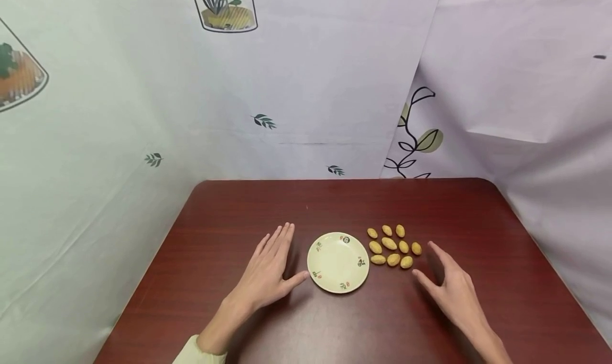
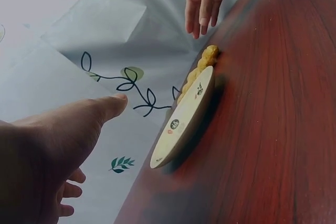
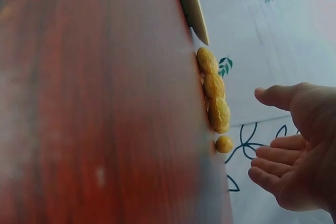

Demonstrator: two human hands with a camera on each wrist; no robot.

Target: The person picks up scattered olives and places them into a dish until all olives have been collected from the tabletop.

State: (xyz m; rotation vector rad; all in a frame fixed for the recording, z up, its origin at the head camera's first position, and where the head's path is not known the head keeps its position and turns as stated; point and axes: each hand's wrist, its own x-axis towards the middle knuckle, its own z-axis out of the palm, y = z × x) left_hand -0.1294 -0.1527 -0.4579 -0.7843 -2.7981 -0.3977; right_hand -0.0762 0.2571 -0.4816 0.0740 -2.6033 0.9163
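Observation:
A round cream plate [image 1: 338, 262] with small printed motifs on its rim lies on the table. To its right sit several small yellow oval pieces [image 1: 389, 244] with wrinkled skins, like nuts or dried fruit, in loose rows. My left hand [image 1: 266, 271] is just left of the plate, fingers straight and thumb spread toward the plate's edge, holding nothing. Right of the yellow pieces, my right hand [image 1: 449, 289] has its thumb and fingers apart with nothing between them. The right wrist view shows its palm and relaxed fingers [image 3: 275, 169] beside the yellow pieces.
Everything lies on a dark red wooden table [image 1: 229, 210] with rounded back corners. White cloth walls [image 1: 311, 87] with printed leaves and jars stand behind it and along both sides. A pale sleeve [image 1: 198, 352] covers my left forearm.

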